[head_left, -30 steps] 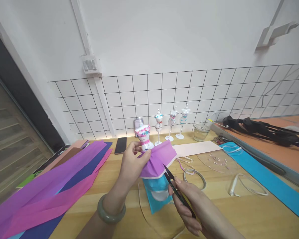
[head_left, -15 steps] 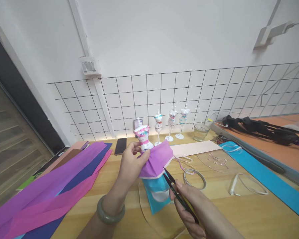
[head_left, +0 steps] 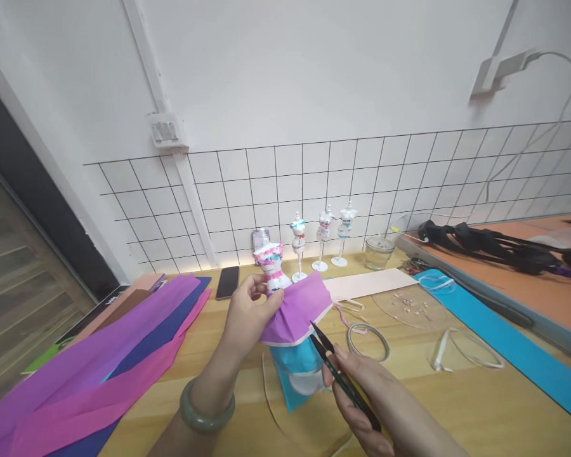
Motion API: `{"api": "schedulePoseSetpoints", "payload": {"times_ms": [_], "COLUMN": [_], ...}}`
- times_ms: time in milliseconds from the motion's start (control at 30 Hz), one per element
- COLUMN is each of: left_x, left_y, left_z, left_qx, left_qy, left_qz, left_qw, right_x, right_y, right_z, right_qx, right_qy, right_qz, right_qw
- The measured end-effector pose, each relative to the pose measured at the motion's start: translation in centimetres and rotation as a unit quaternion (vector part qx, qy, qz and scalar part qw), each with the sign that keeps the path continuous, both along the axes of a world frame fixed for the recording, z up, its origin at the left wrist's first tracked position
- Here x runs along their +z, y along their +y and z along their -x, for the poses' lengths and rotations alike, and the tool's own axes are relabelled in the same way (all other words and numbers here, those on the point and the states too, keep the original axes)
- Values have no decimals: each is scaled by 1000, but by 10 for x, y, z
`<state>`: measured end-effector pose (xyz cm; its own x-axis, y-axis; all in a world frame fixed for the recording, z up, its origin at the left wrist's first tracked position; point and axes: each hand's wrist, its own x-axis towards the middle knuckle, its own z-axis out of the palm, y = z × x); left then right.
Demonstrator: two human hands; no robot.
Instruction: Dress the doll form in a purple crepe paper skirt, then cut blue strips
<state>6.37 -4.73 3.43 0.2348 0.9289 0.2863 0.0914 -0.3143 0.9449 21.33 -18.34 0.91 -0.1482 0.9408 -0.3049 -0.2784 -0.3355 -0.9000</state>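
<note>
Snips (head_left: 346, 383), blades parted and points up at the pale edge of the purple fabric (head_left: 305, 303), sit in the right hand (head_left: 378, 393), fingers wrapped round the dark handle. Over on the other side, the left hand (head_left: 253, 317) pinches that fabric at the waist of the large dress form (head_left: 274, 271), right in the middle of the tabletop (head_left: 400, 422). Whether the blades actually touch the cloth, I can't tell.

Plenty could go wrong here! One slip of the right wrist and those tips may run past the trim and into the purple. The lower blade might catch the blue fabric (head_left: 299, 359) hanging just beneath. If the pinch loosens, the gathers could spring open and spoil the edge; tug too hard and the form may tip.

Now the materials: the purple looks matte and papery, soft folds fanning out from the fingertips to a curved hem. The blue has a smoother sheen, with a rounded white piece (head_left: 307, 382) below it. The form looks hard and glossy, nipped at the waist, splashed with pink and blue. Off to the right, a thin round ring (head_left: 388, 348) lies flat near a scatter of tiny beads (head_left: 412, 306), while a smooth green bangle (head_left: 207, 411) circles the left wrist.
</note>
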Motion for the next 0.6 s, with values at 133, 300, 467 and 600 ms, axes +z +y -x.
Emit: {"api": "schedulePoseSetpoints", "payload": {"times_ms": [133,300,467,600], "left_x": [2,7,9,8], "left_y": [-7,-18,-24,-24], "left_z": [-3,-8,-10,-10], "left_qx": [7,5,4,4], "left_qy": [15,38,41,43], "left_qz": [-18,-24,-25,-27], "left_qw": [1000,999,999,999], "right_x": [0,2,1,0], "right_y": [2,4,5,6], "right_z": [2,3,3,2], "right_qx": [0,-12,-14,-21], "right_qy": [7,11,17,18], "right_qz": [1,-4,-23,-27], "right_qw": [1000,1000,999,999]}}
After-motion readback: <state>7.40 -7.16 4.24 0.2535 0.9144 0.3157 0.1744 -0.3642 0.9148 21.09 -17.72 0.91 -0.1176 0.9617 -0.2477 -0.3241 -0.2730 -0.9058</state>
